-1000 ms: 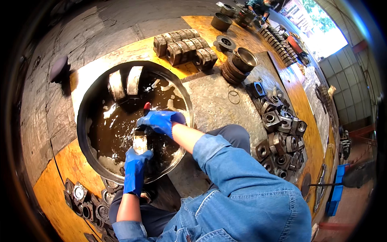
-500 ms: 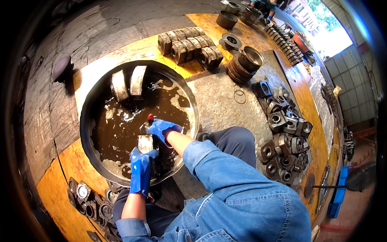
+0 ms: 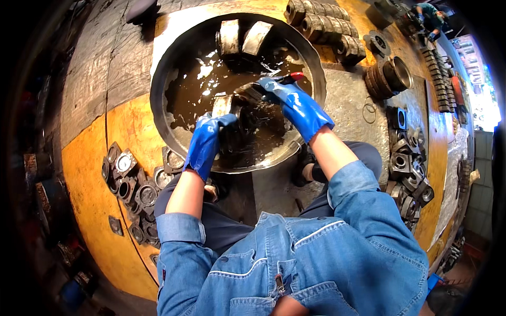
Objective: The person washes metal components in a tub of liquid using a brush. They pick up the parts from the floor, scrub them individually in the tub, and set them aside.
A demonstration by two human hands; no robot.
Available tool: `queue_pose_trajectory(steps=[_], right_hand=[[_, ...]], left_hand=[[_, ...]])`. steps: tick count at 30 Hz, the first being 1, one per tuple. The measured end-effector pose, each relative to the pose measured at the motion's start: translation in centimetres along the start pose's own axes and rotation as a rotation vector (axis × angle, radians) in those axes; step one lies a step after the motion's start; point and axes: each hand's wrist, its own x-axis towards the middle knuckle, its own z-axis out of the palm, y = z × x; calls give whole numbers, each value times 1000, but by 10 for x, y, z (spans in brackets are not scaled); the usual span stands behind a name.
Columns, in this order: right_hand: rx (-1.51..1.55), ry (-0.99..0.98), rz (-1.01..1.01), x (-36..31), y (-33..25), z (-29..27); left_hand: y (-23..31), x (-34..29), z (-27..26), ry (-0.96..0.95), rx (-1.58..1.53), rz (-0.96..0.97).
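A big round metal basin point(image 3: 158, 87) with murky brown liquid stands before me. My left hand point(image 3: 203, 139), in a blue rubber glove, is closed on a bearing housing point(image 3: 222, 107), a thick metal block with a pale, wet top face, in the near part of the basin. To its right, my right hand point(image 3: 300, 105), gloved alike, grips a brush point(image 3: 291, 78) by its dark, red-ended handle. The brush's head is held over the liquid, close to the housing and apart from it. Two similar housings point(image 3: 229, 38) lean at the basin's far side.
Rows of metal blocks point(image 3: 329, 26) stand beyond the basin at the right. Stacked rings point(image 3: 387, 78), two thin rings point(image 3: 370, 113) and a heap of housings point(image 3: 408, 163) lie to the right. More flanged parts point(image 3: 146, 195) lie left. Another person point(image 3: 433, 18) is at far right.
My right hand has lifted the brush away from the housing, up and to the right, turning it sideways. My left hand keeps hold of the housing. The whole view has shifted.
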Motion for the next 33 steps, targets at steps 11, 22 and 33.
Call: queue_pose_trajectory(steps=[11, 22, 33], right_hand=[[-285, -64, -28, 41, 32, 46], [103, -145, 24, 11, -21, 57], [-321, -151, 211, 42, 31, 30]], left_hand=[[11, -21, -30, 113, 298, 305], [47, -34, -6, 231, -122, -30], [40, -25, -12, 236, -3, -64]])
